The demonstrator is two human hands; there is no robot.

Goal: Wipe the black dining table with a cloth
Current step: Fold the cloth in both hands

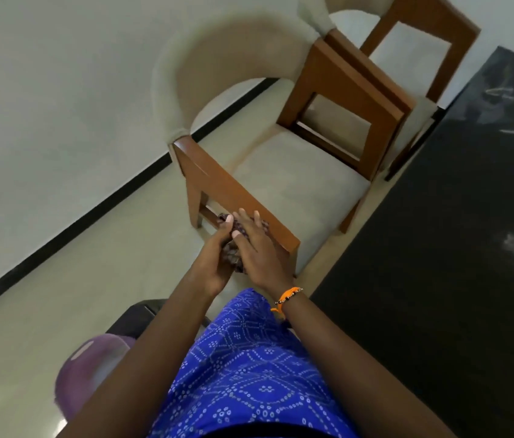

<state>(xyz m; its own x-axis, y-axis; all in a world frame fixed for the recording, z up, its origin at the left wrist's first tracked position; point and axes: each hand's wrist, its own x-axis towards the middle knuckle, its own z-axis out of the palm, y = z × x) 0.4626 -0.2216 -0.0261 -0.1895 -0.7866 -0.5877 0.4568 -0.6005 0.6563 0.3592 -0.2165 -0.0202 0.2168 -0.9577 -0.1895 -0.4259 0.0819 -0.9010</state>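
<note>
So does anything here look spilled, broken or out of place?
Nothing stands out. Both hands, left hand and right hand, hold a bunched cloth beside the black table; the chair stands upright.

Dark patterned cloth mostly hidden between both hands; black glossy dining table cut off at right edge; blurred purple round object, identity unclear.

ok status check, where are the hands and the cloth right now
Left hand and right hand both grip the bunched cloth, held over the floor. Black dining table off to the right, untouched. Wooden armchair directly ahead.
</note>
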